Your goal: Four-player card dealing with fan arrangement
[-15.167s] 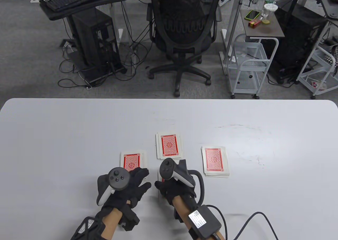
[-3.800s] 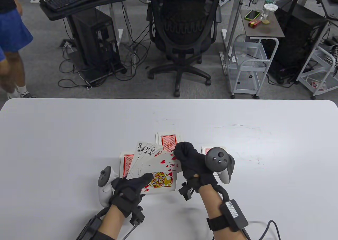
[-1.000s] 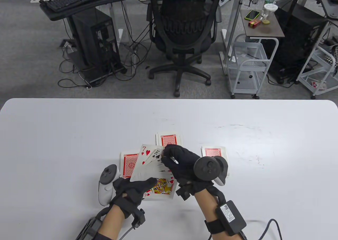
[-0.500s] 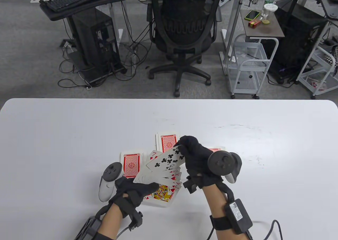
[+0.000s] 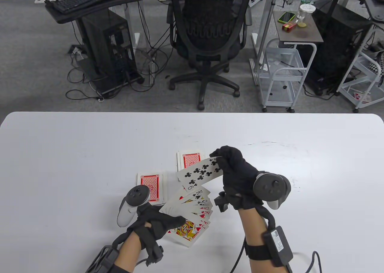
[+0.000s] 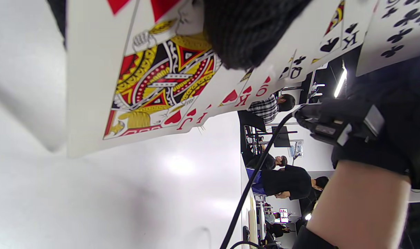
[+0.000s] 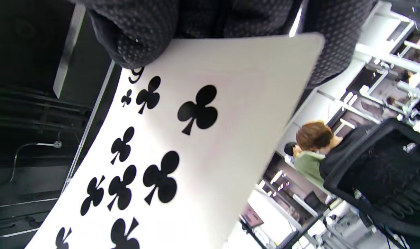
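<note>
My left hand (image 5: 168, 222) grips a fan of face-up cards (image 5: 192, 213) near the table's front edge, its thumb (image 6: 244, 31) pressed on the jack of hearts (image 6: 154, 79). My right hand (image 5: 220, 162) pinches a single nine of clubs (image 5: 201, 171) by one end and holds it face up, above and apart from the fan. In the right wrist view the nine of clubs (image 7: 182, 155) hangs from my fingertips (image 7: 137, 34). A face-down red-backed pile (image 5: 150, 186) lies left of the fan, and another pile (image 5: 189, 160) lies behind the raised card. My right hand hides the pile on the right.
The white table (image 5: 75, 153) stretches wide to the left, right and far side of the cards. A black office chair (image 5: 210, 36) stands beyond its far edge. A cable (image 5: 315, 259) trails from my right wrist unit. The wrist views show people in the background.
My right hand has drawn the nine of clubs off the fan and carried it up and to the right. The left hand's fan has sunk slightly toward the front edge.
</note>
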### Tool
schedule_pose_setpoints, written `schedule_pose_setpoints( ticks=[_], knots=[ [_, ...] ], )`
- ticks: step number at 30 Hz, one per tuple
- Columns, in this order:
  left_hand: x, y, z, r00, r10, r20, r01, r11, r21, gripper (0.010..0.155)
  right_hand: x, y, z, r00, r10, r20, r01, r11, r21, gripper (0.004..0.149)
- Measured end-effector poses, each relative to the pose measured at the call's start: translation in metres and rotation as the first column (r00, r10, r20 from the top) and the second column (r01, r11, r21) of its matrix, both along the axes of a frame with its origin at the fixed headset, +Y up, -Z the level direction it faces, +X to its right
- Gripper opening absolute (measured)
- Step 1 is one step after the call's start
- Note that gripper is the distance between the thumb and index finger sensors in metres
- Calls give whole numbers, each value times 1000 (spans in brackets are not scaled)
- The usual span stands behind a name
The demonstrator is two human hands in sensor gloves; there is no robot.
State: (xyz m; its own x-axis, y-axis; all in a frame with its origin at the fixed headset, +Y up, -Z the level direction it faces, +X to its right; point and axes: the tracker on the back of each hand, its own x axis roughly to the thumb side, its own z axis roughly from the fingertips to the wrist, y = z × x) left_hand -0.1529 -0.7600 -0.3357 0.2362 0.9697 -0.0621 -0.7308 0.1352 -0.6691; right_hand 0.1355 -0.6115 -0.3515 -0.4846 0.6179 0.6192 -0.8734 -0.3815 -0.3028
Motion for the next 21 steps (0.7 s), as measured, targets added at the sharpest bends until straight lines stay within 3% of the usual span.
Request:
schedule_pose_setpoints(
  ticks=[4,6,11,18,21],
  knots=[
    [-2,1,0,1000,21,-13,-21,1000,-5,57,-15,-2,-2,979,183,-91,-187,981,-43,40],
    [-3,2,-1,999,39,-23,-39,999,-10,57,-30,-8,-5,956,219,-196,-236,969,-68,39],
    [-8,1,-2,997,67,-48,-68,997,-22,57,-56,-18,-2,903,332,-272,-360,931,-58,36],
    [-9,-1,-2,989,136,-59,-138,990,-34,57,-64,-31,-4,932,245,-266,-282,953,-114,35],
    [-9,2,-2,975,210,-74,-213,976,-37,57,-56,-34,-9,931,188,-312,-252,951,-178,54]
  ],
)
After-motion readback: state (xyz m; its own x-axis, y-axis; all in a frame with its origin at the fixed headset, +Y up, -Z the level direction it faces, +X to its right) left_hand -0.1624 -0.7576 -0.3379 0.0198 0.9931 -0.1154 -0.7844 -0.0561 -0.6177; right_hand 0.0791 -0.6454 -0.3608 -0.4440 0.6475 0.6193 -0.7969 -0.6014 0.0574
